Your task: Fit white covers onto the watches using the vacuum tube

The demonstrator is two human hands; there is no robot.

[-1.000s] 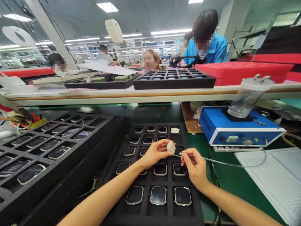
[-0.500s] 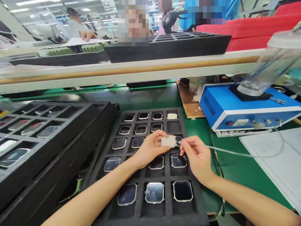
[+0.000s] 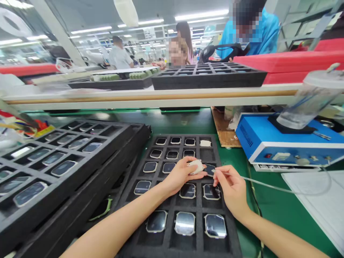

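My left hand (image 3: 185, 172) is closed around a pale watch case (image 3: 195, 166), which it holds tilted above a black foam tray (image 3: 199, 200). To its right, my right hand (image 3: 231, 188) pinches the end of a clear thin tube (image 3: 268, 182), its fingertips a short way from the case. What sits at the tube's tip is too small to make out. Watch faces with pale frames, such as one watch face (image 3: 215, 225), lie in the tray's compartments. Another pale case (image 3: 205, 143) rests in the far right compartment.
Stacked black trays (image 3: 67, 150) with more watch faces stand on the left. A blue control box (image 3: 290, 139) bears a clear cylinder (image 3: 298, 104) on the right, above white sheets (image 3: 317, 200). A shelf (image 3: 150, 98) crosses the back, with people beyond it.
The camera view has tipped upward and shifted left. The watch case has turned in my left hand, and the gap between it and my right fingertips is wider.
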